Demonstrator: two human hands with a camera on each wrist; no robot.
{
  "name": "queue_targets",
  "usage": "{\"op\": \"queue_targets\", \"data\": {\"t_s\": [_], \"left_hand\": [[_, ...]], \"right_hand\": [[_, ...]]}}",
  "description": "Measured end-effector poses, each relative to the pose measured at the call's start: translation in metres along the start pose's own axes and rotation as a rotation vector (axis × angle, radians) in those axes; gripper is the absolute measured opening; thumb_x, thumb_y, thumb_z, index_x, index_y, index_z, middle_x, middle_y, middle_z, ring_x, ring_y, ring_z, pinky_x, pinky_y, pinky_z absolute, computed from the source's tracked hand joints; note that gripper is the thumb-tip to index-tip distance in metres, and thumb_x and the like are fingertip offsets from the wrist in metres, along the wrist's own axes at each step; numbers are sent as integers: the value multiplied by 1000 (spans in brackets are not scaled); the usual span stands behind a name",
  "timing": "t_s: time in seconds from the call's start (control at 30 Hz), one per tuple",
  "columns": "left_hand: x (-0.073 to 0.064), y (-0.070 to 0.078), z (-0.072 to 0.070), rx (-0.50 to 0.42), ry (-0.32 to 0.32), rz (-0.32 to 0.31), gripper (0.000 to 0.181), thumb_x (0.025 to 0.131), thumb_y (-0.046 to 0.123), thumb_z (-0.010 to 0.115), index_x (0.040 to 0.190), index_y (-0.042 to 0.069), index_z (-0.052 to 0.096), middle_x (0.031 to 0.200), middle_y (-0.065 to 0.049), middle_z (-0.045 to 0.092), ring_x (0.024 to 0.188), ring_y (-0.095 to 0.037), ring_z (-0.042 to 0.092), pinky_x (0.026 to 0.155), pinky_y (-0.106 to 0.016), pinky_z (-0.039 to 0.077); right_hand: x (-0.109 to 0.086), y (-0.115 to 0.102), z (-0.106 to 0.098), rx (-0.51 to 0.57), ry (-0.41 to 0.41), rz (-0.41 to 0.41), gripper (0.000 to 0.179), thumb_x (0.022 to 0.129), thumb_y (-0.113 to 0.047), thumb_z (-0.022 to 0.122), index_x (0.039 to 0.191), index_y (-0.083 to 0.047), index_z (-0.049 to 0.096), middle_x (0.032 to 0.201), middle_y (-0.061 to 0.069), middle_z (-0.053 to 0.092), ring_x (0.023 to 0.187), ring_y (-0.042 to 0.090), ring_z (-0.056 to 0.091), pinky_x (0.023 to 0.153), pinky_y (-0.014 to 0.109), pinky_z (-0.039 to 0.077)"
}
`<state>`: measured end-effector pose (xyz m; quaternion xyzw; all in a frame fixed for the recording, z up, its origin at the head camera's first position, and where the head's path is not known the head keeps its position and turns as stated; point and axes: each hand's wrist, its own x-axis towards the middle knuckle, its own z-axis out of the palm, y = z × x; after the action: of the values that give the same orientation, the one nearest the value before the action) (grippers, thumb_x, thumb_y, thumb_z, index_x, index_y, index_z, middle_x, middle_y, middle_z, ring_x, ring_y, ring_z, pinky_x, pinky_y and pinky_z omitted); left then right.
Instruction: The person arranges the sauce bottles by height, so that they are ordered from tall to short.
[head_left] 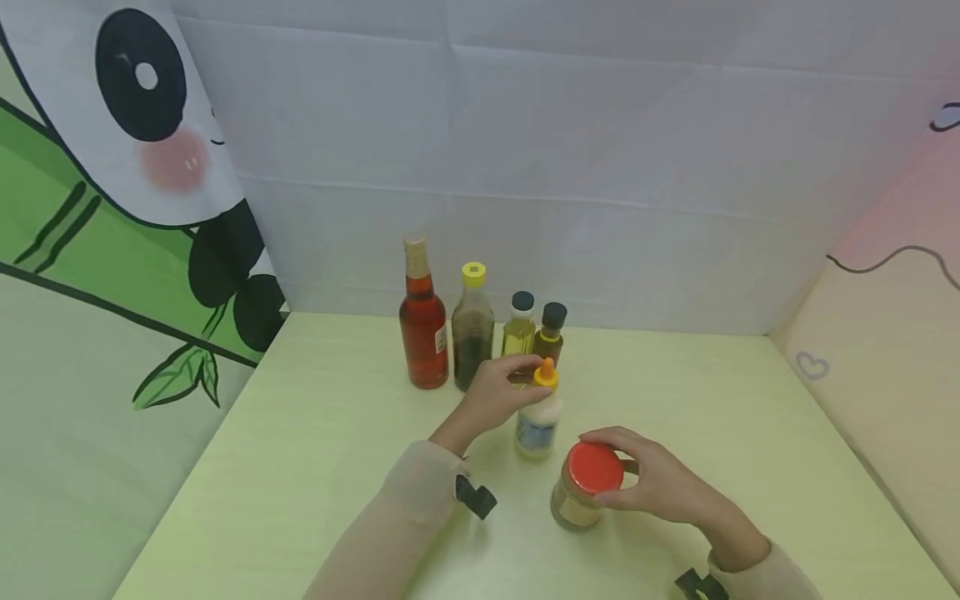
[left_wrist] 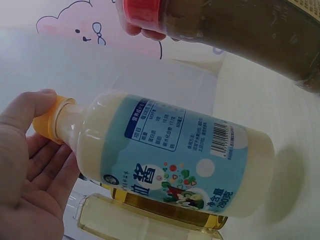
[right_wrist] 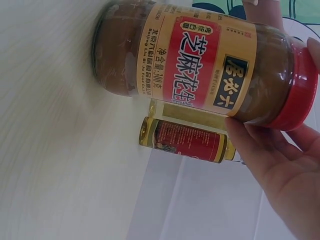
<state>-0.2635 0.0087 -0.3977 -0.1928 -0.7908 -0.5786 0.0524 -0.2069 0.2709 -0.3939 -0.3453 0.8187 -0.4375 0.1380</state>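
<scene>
My left hand (head_left: 498, 398) pinches the orange cap of a squeeze bottle of pale sauce (head_left: 536, 425), thumb on one side and fingers on the other. Its blue label (left_wrist: 172, 150) faces the left wrist camera. To the right and nearer me, my right hand (head_left: 660, 475) holds a jar of sesame peanut butter (head_left: 577, 504) around its red lid (head_left: 595, 467). The jar's red and gold label (right_wrist: 195, 60) shows in the right wrist view. The bottle and jar stand apart, both upright; whether their bases touch the table is hard to tell.
Behind the squeeze bottle stand a tall bottle of red liquid (head_left: 424, 333), a dark-sauce bottle with a yellow cap (head_left: 473, 329), and two small oil bottles (head_left: 518, 333) with dark caps. They sit on a pale table (head_left: 337, 467) before a white cloth backdrop (head_left: 585, 167).
</scene>
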Motion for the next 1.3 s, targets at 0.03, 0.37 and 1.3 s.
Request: {"op": "queue_targets", "data": {"t_s": [0.03, 0.37, 1.3], "left_hand": [[2, 0, 1, -2, 1, -2, 36, 84, 17, 78, 117, 4, 68, 111, -5, 68, 98, -19, 66, 84, -28, 53], [19, -1, 15, 9, -2, 17, 37, 85, 16, 78, 118, 4, 68, 112, -4, 68, 96, -15, 65, 82, -24, 53], [70, -7, 49, 95, 106, 103, 33, 87, 9, 74, 118, 0, 66, 113, -10, 65, 103, -19, 63, 88, -20, 49]], "right_hand": [[0, 0, 0, -1, 3, 0, 62, 81, -24, 81, 132, -1, 54, 128, 8, 55, 114, 26, 52, 90, 39, 52], [0, 3, 1, 2, 5, 3, 63, 81, -24, 81, 133, -2, 53, 128, 7, 55, 114, 23, 52, 90, 39, 52], [6, 14, -9, 23, 3, 2, 63, 81, -24, 81, 133, -2, 53, 128, 7, 55, 115, 29, 51, 91, 48, 50]]}}
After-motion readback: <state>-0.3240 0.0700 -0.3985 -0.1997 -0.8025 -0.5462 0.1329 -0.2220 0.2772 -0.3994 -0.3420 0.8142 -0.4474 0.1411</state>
